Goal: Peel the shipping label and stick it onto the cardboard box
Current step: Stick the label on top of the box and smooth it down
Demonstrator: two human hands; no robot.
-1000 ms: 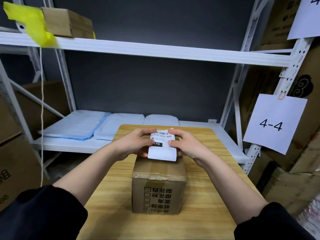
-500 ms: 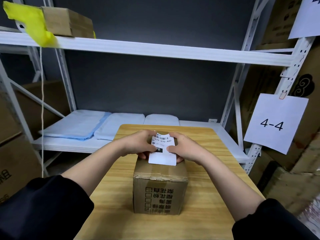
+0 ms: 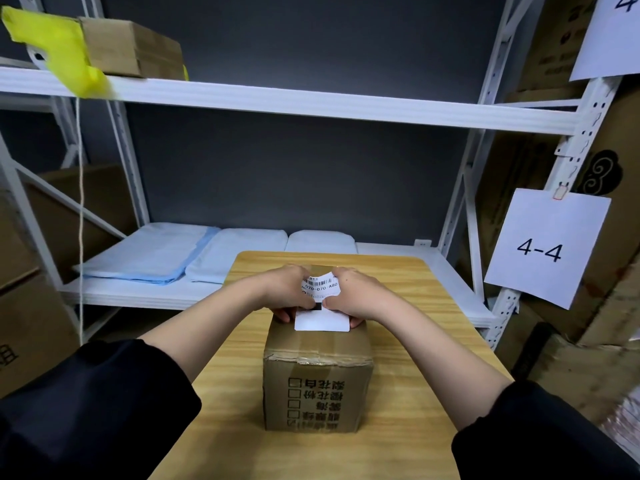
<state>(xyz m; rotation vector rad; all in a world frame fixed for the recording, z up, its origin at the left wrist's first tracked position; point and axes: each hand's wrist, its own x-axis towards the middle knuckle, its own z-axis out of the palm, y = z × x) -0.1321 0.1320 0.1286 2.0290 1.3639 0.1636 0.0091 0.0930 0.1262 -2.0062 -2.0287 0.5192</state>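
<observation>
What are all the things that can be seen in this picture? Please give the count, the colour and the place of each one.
table: 1, light wood, centre foreground
cardboard box: 1, brown, taped, on the table
shipping label: 1, white with black print, near edge on the box top, far part curling up
shelf rack: 1, white metal, behind the table
small box: 1, brown, upper shelf, left
yellow sheet: 1, yellow, hanging off the upper shelf, left
flat packs: about 3, pale blue and white, lower shelf
paper sign "4-4": 1, white, on the rack post, right
big cartons: several, brown, far left and right
left hand: on the label, left side
right hand: on the label, right side
</observation>
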